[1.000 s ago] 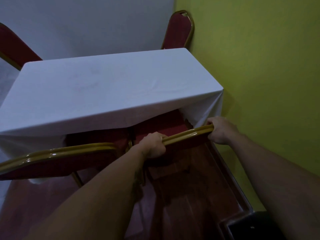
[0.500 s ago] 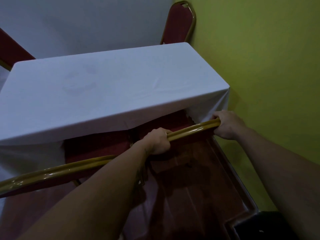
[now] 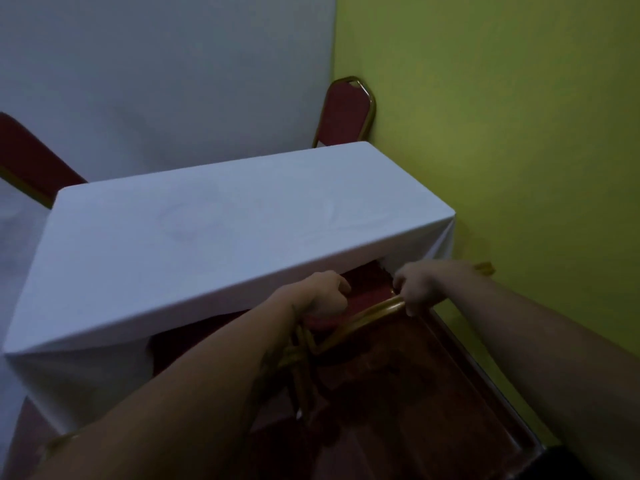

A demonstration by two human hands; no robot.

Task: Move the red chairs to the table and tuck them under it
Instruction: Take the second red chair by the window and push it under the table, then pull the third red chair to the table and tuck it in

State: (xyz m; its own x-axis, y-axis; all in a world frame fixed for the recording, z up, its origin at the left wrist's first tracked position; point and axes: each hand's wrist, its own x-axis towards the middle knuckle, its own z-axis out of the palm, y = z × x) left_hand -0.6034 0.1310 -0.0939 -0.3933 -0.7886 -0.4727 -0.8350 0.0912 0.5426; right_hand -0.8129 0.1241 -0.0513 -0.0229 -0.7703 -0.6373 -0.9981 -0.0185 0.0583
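Note:
The near red chair (image 3: 367, 294) has a gold-framed back and stands at the table's front right, its seat under the white tablecloth (image 3: 214, 247). My left hand (image 3: 320, 296) is curled on the left part of its back. Fingers of my right hand (image 3: 420, 285) hook over the gold top rail (image 3: 377, 311). A second red chair (image 3: 194, 332) sits beside it on the left, mostly hidden by my left forearm. Another red chair (image 3: 346, 114) stands at the far side by the corner. A further red chair (image 3: 31, 168) shows at the left edge.
A green wall (image 3: 502, 150) runs close along the right of the table, and a white wall (image 3: 156, 81) stands behind it. Reddish wooden floor (image 3: 415, 410) lies below my arms, with a dark skirting edge (image 3: 485, 386) at the wall.
The chair back has moved forward toward the table edge. My right hand has slid left along the rail, closer to my left hand. The view has tilted up and the table looks farther.

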